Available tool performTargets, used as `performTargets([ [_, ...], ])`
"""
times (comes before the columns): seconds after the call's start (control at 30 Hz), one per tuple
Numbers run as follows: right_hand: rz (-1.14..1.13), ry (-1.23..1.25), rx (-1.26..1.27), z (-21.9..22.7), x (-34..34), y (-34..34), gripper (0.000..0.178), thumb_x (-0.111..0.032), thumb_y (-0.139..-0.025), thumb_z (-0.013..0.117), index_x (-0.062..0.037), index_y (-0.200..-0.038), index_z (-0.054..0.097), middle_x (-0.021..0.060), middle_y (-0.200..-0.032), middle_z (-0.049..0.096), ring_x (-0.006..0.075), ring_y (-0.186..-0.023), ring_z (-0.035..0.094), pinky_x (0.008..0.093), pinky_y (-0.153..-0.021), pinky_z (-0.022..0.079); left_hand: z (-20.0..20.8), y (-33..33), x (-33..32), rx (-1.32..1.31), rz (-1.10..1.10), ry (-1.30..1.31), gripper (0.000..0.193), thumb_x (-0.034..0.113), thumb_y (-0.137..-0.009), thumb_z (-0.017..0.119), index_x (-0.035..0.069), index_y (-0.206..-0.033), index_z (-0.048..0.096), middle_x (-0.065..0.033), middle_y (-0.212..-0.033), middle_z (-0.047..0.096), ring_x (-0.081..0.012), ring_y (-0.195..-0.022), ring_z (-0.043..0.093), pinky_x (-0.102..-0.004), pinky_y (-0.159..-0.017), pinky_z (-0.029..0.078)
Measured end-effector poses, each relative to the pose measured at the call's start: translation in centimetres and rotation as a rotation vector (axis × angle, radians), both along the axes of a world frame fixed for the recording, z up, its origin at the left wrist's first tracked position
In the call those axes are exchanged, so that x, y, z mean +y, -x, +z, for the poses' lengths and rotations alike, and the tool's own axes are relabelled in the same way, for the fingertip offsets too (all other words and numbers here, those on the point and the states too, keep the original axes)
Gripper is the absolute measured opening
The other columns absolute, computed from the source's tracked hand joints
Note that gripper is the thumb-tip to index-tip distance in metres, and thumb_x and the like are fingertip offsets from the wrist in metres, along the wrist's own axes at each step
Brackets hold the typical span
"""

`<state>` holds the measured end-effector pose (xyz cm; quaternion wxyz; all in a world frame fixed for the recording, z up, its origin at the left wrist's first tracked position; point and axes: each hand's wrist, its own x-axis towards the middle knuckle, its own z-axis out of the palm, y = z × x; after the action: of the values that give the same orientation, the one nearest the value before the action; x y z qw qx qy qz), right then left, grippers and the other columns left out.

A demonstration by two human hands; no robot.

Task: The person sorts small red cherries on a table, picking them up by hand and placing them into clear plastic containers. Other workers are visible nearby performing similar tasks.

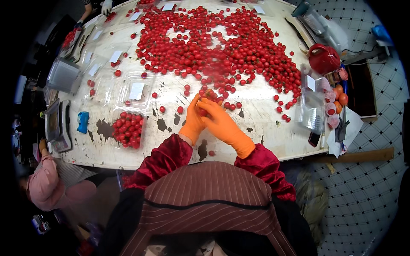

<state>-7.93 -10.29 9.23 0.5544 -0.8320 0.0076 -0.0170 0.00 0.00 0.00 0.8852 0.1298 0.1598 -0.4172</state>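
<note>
Cupping few tomatoes [203, 112] between left hand [193, 125] and right hand [224, 124]. One box [142, 135] heaped; big pile [252, 51] still loose on tabletop [273, 138], lots to go.

Along the right side of the counter [269, 147] are a red kettle [323, 61], round orange-red fruit [343, 99] and a dark phone [314, 139], while at left a small blue object [83, 122] lies beside a scale [63, 128], near a person in pink [45, 183].

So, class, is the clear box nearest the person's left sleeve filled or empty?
Filled: red tomatoes crowd the clear box, piled closely across it.
</note>
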Motion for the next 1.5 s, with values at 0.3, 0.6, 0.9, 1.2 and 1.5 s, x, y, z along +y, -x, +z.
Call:
performTargets([
  [0.3, -0.403, -0.334, -0.024, -1.5, -4.9, 1.8, 0.029, -0.007, -0.093, 0.059, -0.0031, -0.122, 0.061, 0.0087, -0.114, 0.065, 0.0170, -0.104, 0.062, 0.0303, -0.093, 0.047, 3.5, 0.6, 1.2, 0.032, -0.017, 0.310, 0.059, 0.043, -0.101, 0.040, 0.008, -0.148, 0.033, -0.0159, -0.151, 0.037, -0.0364, -0.142, 0.032, -0.0616, -0.111, 0.031],
  [0.6, -0.389, -0.225, -0.066, -2.4, -4.3, 2.3, 0.030, -0.008, -0.089, 0.065, -0.0035, -0.119, 0.064, 0.0086, -0.112, 0.065, 0.0177, -0.101, 0.061, 0.0306, -0.091, 0.047, 4.1, 0.6, 1.3, 0.051, 0.017, 0.324, 0.059, 0.037, -0.100, 0.042, 0.006, -0.149, 0.030, -0.0158, -0.152, 0.034, -0.0372, -0.142, 0.032, -0.0584, -0.113, 0.030],
  [0.9, -0.287, 0.487, -0.339, 0.1, -2.1, 1.0, 0.038, -0.010, -0.071, 0.078, -0.0112, -0.108, 0.069, 0.0098, -0.125, 0.057, 0.0325, -0.113, 0.050, 0.0442, -0.098, 0.040, 6.3, 1.1, 1.5, -0.014, -0.033, 0.368, 0.059, 0.039, -0.101, 0.031, 0.005, -0.149, 0.031, -0.0115, -0.154, 0.034, -0.0344, -0.141, 0.034, -0.0564, -0.113, 0.030],
  [1.2, -0.262, 0.401, -0.303, -0.7, -1.5, 0.9, 0.042, -0.009, -0.073, 0.077, -0.0109, -0.113, 0.066, 0.0112, -0.130, 0.054, 0.0335, -0.119, 0.047, 0.0439, -0.101, 0.039, 4.4, 1.2, 3.0, 0.043, -0.040, 0.326, 0.059, 0.043, -0.101, 0.035, 0.002, -0.145, 0.036, -0.0173, -0.149, 0.039, -0.0348, -0.137, 0.039, -0.0547, -0.110, 0.034],
  [1.5, -0.229, 0.116, -0.110, -2.3, -2.2, 1.7, 0.042, -0.009, -0.084, 0.069, -0.0044, -0.126, 0.060, 0.0119, -0.119, 0.061, 0.0254, -0.112, 0.057, 0.0353, -0.098, 0.043, 6.4, -1.9, 18.0, -0.334, 0.383, -0.006, 0.058, 0.044, -0.099, 0.048, 0.003, -0.140, 0.045, -0.0138, -0.139, 0.051, -0.0300, -0.114, 0.056, -0.0438, -0.095, 0.048],
])
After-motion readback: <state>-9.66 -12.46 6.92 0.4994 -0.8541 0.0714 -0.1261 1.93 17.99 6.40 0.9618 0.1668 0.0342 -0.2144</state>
